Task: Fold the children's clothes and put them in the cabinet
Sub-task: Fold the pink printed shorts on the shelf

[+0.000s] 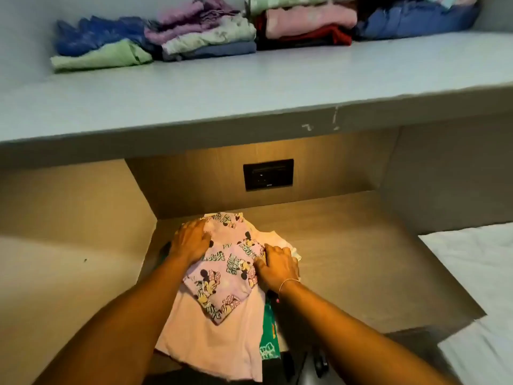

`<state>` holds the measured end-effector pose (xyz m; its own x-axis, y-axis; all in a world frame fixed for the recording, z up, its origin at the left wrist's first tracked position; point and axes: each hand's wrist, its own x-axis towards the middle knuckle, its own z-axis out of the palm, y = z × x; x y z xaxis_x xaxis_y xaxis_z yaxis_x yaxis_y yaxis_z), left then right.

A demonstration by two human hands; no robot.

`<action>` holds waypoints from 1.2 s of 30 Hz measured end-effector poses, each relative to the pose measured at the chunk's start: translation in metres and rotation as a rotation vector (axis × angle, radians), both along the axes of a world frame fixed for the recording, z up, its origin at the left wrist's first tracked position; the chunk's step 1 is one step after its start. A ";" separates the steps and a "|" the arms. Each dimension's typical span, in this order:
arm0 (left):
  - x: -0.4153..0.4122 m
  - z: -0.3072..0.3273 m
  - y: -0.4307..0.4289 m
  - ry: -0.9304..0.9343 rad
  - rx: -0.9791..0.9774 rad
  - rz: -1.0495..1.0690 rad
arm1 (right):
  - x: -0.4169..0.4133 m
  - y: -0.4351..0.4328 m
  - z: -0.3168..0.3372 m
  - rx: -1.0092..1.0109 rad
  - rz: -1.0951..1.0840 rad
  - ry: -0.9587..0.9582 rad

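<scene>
Head view: hands (191, 240) on printed garment (230, 268)

both bare forearms reach forward and slightly inward. left hand (191, 240) lies palm down, fingers spread flat. right hand (277, 266) presses knuckles up, fingers curled.

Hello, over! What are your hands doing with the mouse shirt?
Left hand and right hand flat on pink mouse shirt. Shirt tops clothes pile on lower shelf. Nothing blocking.
</scene>
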<state>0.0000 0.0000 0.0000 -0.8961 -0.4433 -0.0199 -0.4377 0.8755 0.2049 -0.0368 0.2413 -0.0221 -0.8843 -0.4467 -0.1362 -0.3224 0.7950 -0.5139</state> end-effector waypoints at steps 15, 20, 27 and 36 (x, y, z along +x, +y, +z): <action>-0.078 -0.011 -0.030 -0.049 -0.087 -0.020 | -0.002 -0.005 -0.027 0.008 -0.098 0.128; -0.047 -0.005 -0.022 0.418 0.063 0.023 | -0.004 0.003 -0.017 -0.025 -0.082 0.142; -0.023 0.057 0.032 0.752 0.247 0.145 | 0.014 0.035 0.017 -0.500 -0.181 0.035; -0.145 0.118 0.200 0.414 0.119 -0.389 | -0.025 0.173 0.034 -0.850 -0.487 -0.251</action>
<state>-0.1453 0.2002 0.1182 -0.9364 -0.0955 0.3378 0.0497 0.9165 0.3969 -0.0614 0.4145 0.0117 -0.9857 -0.0806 -0.1482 0.1350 0.1503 -0.9794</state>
